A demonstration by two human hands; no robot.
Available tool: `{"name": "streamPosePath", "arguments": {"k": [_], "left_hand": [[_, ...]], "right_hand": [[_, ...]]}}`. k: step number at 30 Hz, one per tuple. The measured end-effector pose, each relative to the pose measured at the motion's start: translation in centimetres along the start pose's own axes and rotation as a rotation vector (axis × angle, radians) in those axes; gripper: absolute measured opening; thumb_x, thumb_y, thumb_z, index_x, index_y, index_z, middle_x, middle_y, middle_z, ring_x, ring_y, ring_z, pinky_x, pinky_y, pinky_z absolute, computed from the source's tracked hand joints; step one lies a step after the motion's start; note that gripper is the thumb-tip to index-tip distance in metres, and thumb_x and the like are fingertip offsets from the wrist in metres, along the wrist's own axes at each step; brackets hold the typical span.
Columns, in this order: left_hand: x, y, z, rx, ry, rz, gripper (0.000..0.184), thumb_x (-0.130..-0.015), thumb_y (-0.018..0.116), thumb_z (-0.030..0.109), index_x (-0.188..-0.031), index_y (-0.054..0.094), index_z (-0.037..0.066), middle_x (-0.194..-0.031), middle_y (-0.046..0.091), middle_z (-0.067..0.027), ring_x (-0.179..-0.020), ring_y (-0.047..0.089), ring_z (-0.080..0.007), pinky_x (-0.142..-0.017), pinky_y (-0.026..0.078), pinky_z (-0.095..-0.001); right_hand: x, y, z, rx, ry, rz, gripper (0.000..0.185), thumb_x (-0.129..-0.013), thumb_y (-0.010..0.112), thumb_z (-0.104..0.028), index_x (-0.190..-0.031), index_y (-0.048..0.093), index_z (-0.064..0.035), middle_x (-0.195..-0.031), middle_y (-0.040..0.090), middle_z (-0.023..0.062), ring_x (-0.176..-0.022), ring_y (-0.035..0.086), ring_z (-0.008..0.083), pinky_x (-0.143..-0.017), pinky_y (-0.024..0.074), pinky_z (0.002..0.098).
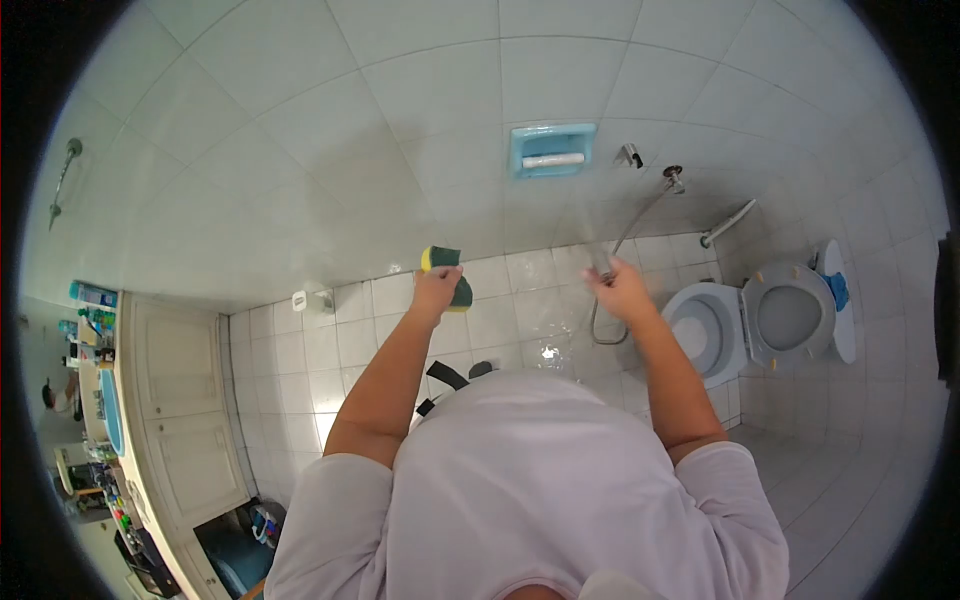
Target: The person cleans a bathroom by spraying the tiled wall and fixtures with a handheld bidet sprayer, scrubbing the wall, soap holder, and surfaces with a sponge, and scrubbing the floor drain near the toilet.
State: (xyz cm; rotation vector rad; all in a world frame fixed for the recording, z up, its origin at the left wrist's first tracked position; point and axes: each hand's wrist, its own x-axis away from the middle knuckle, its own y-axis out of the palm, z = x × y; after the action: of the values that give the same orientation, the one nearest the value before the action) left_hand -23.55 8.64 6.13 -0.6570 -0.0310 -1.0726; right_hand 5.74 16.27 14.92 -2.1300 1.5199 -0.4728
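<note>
My left hand (437, 290) is closed around a yellow and green sponge (443, 258), which sticks out above and below the fingers near the foot of the tiled wall. To the right, my right hand (620, 288) grips a metal sprayer (606, 268) whose hose (643, 213) runs up to a valve (674, 180) on the wall. A faint spray of water shows above the sprayer, toward the wall. Below my hands the floor tiles (540, 310) are wet and shiny.
An open toilet (703, 325) stands at the right, its lid (795, 312) raised. A blue soap holder (552, 151) is set in the wall. A cabinet (178, 362) and cluttered counter line the left. A small clear container (321, 301) stands by the wall.
</note>
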Motion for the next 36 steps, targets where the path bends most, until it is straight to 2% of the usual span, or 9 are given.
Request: {"name": "streamPosePath", "arguments": {"k": [6, 8, 13, 15, 21, 27, 31, 33, 36], "left_hand": [[1.1, -0.3, 1.0, -0.097, 0.052, 0.137, 0.035, -0.074, 0.057, 0.033, -0.088, 0.061, 0.001, -0.090, 0.054, -0.0145, -0.078, 0.054, -0.0202, -0.067, 0.044, -0.0304], [0.6, -0.5, 0.2, -0.036, -0.007, 0.127, 0.034, -0.074, 0.057, 0.033, -0.088, 0.061, 0.002, -0.088, 0.055, -0.0142, -0.077, 0.055, -0.0201, -0.067, 0.044, -0.0306], [-1.6, -0.9, -3.8, 0.062, -0.161, 0.016, 0.033, -0.074, 0.055, 0.036, -0.090, 0.062, 0.007, -0.098, 0.046, -0.0196, -0.090, 0.045, -0.0275, -0.078, 0.040, -0.0346], [-2.0, -1.1, -5.0, 0.025, -0.086, 0.143, 0.032, -0.074, 0.057, 0.030, -0.086, 0.062, 0.001, -0.074, 0.060, -0.0089, -0.067, 0.055, -0.0163, -0.063, 0.044, -0.0303], [-2.8, -2.0, -5.1, 0.077, -0.097, 0.121, 0.032, -0.073, 0.057, 0.030, -0.085, 0.062, 0.001, -0.075, 0.059, -0.0080, -0.068, 0.054, -0.0145, -0.063, 0.043, -0.0284], [-3.0, -1.7, -7.3, 0.070, -0.125, 0.142, 0.032, -0.073, 0.058, 0.030, -0.085, 0.062, 0.001, -0.077, 0.059, -0.0085, -0.069, 0.054, -0.0145, -0.064, 0.043, -0.0280], [-3.1, -1.1, -8.0, -0.006, -0.123, 0.139, 0.032, -0.074, 0.058, 0.031, -0.085, 0.062, 0.001, -0.078, 0.059, -0.0091, -0.070, 0.054, -0.0151, -0.065, 0.043, -0.0283], [-3.5, -1.2, -8.3, 0.040, -0.217, 0.006, 0.033, -0.074, 0.055, 0.034, -0.091, 0.062, 0.007, -0.102, 0.043, -0.0212, -0.098, 0.041, -0.0297, -0.082, 0.039, -0.0340], [-2.6, -2.0, -7.6, -0.056, -0.157, 0.058, 0.033, -0.073, 0.055, 0.033, -0.091, 0.062, 0.006, -0.102, 0.044, -0.0219, -0.097, 0.041, -0.0301, -0.082, 0.038, -0.0339]], "right_hand": [[0.4, 2.7, -1.9, 0.066, -0.035, -0.433, 0.034, -0.074, 0.060, -0.032, -0.083, 0.051, -0.0008, -0.063, 0.053, 0.0111, -0.057, 0.050, 0.0197, -0.054, 0.0411, 0.0314], [0.3, 2.6, 0.2, 0.032, 0.039, -0.220, 0.033, -0.074, 0.059, -0.032, -0.081, 0.051, -0.0013, -0.061, 0.051, 0.0115, -0.055, 0.049, 0.0207, -0.053, 0.0402, 0.0318], [-0.8, 2.8, -0.2, 0.061, 0.067, -0.276, 0.032, -0.074, 0.059, -0.032, -0.080, 0.051, -0.0011, -0.063, 0.052, 0.0134, -0.055, 0.048, 0.0227, -0.054, 0.0401, 0.0335], [-0.9, 4.8, -1.2, 0.111, 0.027, -0.346, 0.031, -0.074, 0.058, -0.032, -0.080, 0.052, -0.0013, -0.064, 0.053, 0.0139, -0.055, 0.049, 0.0232, -0.054, 0.0403, 0.0339], [-0.9, 7.2, 1.1, 0.035, 0.097, -0.439, 0.030, -0.074, 0.058, -0.030, -0.081, 0.052, -0.0008, -0.063, 0.054, 0.0136, -0.056, 0.049, 0.0236, -0.055, 0.0407, 0.0334], [-2.0, 5.5, 7.9, 0.162, 0.296, -0.209, 0.035, -0.074, 0.058, -0.030, -0.088, 0.053, 0.0022, -0.067, 0.057, 0.0138, -0.058, 0.052, 0.0230, -0.056, 0.0413, 0.0337], [-2.7, 9.4, 5.9, 0.003, 0.150, -0.358, 0.035, -0.075, 0.057, -0.030, -0.085, 0.052, 0.0025, -0.072, 0.057, 0.0161, -0.062, 0.053, 0.0248, -0.057, 0.0411, 0.0350], [-2.6, 10.5, 1.7, 0.211, 0.083, -0.543, 0.034, -0.075, 0.057, -0.030, -0.084, 0.052, 0.0023, -0.075, 0.057, 0.0172, -0.066, 0.055, 0.0280, -0.060, 0.0414, 0.0361], [-2.1, 13.0, 0.1, 0.309, 0.028, -0.765, 0.033, -0.075, 0.056, -0.030, -0.084, 0.052, 0.0021, -0.078, 0.057, 0.0180, -0.070, 0.055, 0.0311, -0.062, 0.0415, 0.0374]]}}
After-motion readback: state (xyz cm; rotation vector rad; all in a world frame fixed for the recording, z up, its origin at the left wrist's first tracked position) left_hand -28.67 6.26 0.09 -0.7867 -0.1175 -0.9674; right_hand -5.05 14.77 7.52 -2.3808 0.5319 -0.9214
